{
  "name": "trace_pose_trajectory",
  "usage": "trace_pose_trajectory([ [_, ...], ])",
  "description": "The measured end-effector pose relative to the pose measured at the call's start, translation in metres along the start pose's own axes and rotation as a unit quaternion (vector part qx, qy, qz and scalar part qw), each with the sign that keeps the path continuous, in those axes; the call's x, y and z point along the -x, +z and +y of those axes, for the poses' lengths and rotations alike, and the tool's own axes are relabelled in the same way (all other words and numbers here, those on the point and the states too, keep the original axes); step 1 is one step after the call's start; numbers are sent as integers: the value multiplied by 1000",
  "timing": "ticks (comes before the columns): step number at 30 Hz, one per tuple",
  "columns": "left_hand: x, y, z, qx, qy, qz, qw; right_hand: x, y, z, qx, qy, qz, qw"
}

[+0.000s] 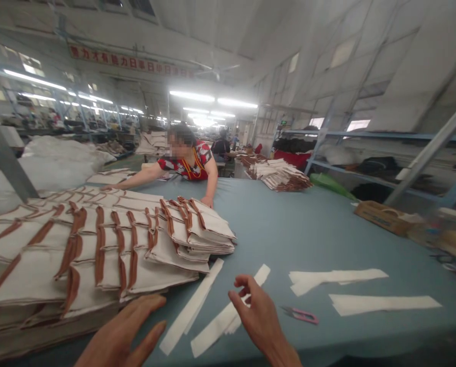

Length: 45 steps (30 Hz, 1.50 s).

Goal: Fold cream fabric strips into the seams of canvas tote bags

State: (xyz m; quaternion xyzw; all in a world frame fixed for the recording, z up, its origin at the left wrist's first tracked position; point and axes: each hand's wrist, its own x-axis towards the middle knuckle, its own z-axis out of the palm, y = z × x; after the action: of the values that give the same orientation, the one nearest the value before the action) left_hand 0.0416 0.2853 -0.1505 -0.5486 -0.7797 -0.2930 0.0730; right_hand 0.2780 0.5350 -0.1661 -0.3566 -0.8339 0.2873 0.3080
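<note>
My left hand (130,329) is held with thumb and fingers apart, at the front edge of a large spread of stacked cream fabric pieces with brown trim (151,255). I cannot tell whether it touches them. My right hand (258,313) has its fingers half curled and the thumb apart, with nothing seen between them. It covers part of some white strips (208,334). Another bundle of white strips (193,306) lies between my hands. Right of my right hand are pink-handled thread snips (301,314) and two more groups of strips (338,277).
Across the blue-green table (277,224), a co-worker (193,158) leans over with both arms on the far side. Another fabric pile (281,173) sits at the far right. A cardboard box (384,216) stands on the right edge, beside metal shelving (365,137).
</note>
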Motion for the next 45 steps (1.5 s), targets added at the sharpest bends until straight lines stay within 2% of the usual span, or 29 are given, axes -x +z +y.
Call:
trace_pose_trajectory([
  [2, -31, -7, 17, -6, 43, -24, 999, -43, 4, -3, 16, -24, 6, 1000],
  [6, -84, -14, 45, -49, 33, -79, 995, -128, 29, -13, 44, -94, 0, 995],
  [9, -109, -8, 43, -79, 6, -101, 992, -173, 56, -14, 54, -131, -23, 990],
  [12, -117, 0, 30, -102, -33, -116, 987, -195, 78, -2, 52, -151, -57, 986],
  [15, -116, 6, 22, -106, -57, -135, 984, -200, 88, 17, 48, -150, -76, 985],
  [18, -114, 9, 20, -94, -58, -151, 982, -199, 86, 29, 36, -148, -88, 984],
  [23, -114, 11, 17, -79, -58, -153, 983, -204, 75, 29, -7, -138, -114, 984],
  [27, -115, 13, 14, -75, -55, -143, 985, -216, 63, 27, -59, -94, -117, 987],
  [33, -112, 18, 9, -65, -46, -109, 991, -232, 41, 35, -136, 19, -93, 986],
  [35, -111, 13, 15, -59, -40, -96, 993, -231, 40, 37, -159, 42, -88, 983],
  [37, -114, 5, 28, -66, -14, -83, 994, -227, 43, 37, -180, 51, -81, 979],
  [39, -124, -1, 48, -89, 32, -86, 992, -222, 48, 35, -198, 53, -73, 976],
  [41, -144, 0, 67, -112, 74, -110, 985, -217, 52, 32, -210, 54, -65, 974],
  [43, -170, 11, 78, -131, 86, -126, 980, -216, 52, 30, -218, 55, -51, 973],
  [45, -196, 27, 76, -156, 86, -143, 973, -219, 45, 30, -220, 59, -23, 973],
])
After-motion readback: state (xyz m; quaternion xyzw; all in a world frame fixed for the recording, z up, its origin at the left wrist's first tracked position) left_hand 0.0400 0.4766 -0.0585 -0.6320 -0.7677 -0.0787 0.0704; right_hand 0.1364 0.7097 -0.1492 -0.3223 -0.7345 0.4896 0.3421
